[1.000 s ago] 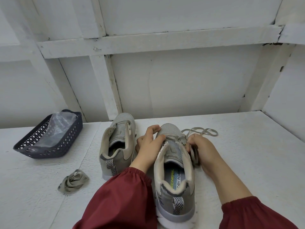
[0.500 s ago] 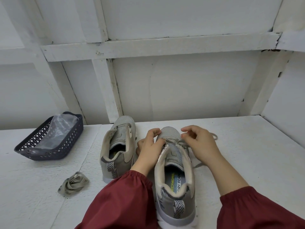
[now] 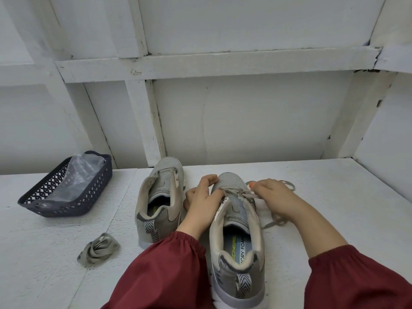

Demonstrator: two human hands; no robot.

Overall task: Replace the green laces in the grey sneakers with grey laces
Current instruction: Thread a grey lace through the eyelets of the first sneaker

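Hands both at the front of the near sneaker [image 3: 239,253]: left hand [image 3: 204,202] curls over its left eyelet flap and toe and holds it steady, right hand [image 3: 270,194] pinches the grey lace [image 3: 236,192] at the right eyelet row. Left to right: dark basket [image 3: 29,200] with a clear plastic bag [image 3: 81,172] in it, far left. Lace bundle [image 3: 98,250] loose on the tabletop [image 3: 334,208], greenish-grey, likely the pulled-out pair. Far sneaker [image 3: 166,175] just beside the left hand, tongue open, no lace visible in it. Near sneaker, heel toward the person, has the grey lace crossed only at the lowest eyelets, so lacing looks early. Loose lace tail [image 3: 273,223] trails on the tabletop to the right. To do the step well: pin the flap with the left hand, feed the tip fully through each hole, pull both sides even, keep the lace flat, not twisted. Risk: the tail may snag under the right forearm. Room: open tabletop to the right and front-left. The wall [image 3: 245,121] stands close behind both toes and a side wall bounds the far right, so it's better to pull slack sideways or toward the body.
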